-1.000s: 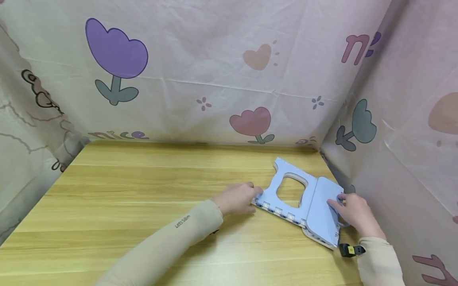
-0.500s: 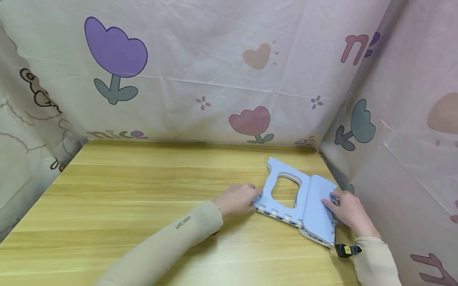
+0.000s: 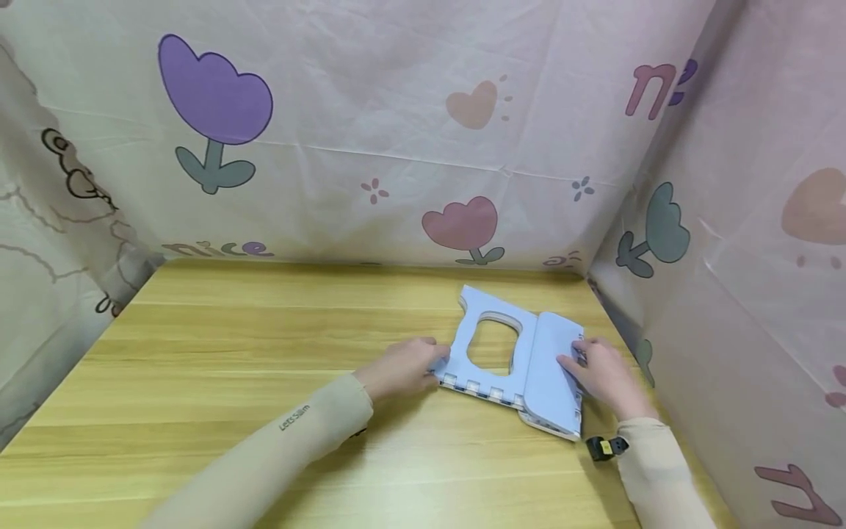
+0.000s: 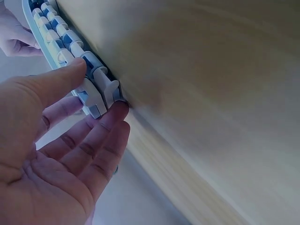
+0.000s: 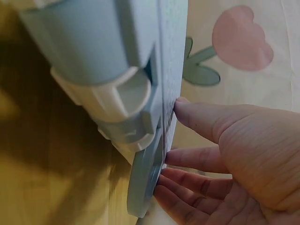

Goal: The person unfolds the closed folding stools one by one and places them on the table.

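A light blue plastic folding stool [image 3: 554,367] lies folded flat on the right half of the table, with a large rounded opening through its leg panel. My left hand [image 3: 408,366] grips its near left corner. In the left wrist view, the thumb is on the row of white and blue hinge joints [image 4: 70,42] and the fingers reach under the end. At the opposite edge my right hand [image 3: 603,375] holds the stool, thumb on the flat top and fingers along the side. The right wrist view shows those fingers [image 5: 197,183] at a curved blue strip on that side.
The wood-grain table [image 3: 251,330] runs to a printed cloth [image 3: 370,110] at the back, with more cloth close on the right side. A small black device [image 3: 603,448] sits at my right wrist, by the stool's near right corner.
Both hands have moved left together with the folding stool, which has slid away from the right edge of the table. Their hold on it looks the same.
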Demonstrator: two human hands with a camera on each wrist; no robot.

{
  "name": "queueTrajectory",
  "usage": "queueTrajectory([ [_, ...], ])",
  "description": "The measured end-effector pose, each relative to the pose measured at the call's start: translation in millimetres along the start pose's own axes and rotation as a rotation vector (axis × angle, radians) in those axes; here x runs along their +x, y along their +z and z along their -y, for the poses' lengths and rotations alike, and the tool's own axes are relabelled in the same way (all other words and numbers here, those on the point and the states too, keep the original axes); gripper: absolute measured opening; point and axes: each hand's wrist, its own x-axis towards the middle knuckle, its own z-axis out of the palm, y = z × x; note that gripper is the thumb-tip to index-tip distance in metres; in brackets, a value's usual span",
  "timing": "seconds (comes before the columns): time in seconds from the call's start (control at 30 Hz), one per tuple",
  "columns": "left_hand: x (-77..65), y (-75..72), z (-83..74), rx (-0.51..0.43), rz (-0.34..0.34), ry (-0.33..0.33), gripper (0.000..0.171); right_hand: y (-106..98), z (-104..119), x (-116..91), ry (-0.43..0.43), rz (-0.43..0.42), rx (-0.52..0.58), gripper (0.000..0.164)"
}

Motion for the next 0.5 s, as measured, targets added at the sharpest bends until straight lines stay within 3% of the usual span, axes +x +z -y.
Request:
queueTrajectory([
  [0.27,-47.2,-14.4,25.2,-0.039,-0.049,-0.064,0.03,18.9,51.5,24.7,-0.022,0.038,0.034,0.059],
  [0.5,-87.1,-19.7,44.8,-0.004,-0.106,-0.141,0.034,30.3,90.0,41.4,-0.093,0.037,0.045,0.058],
])
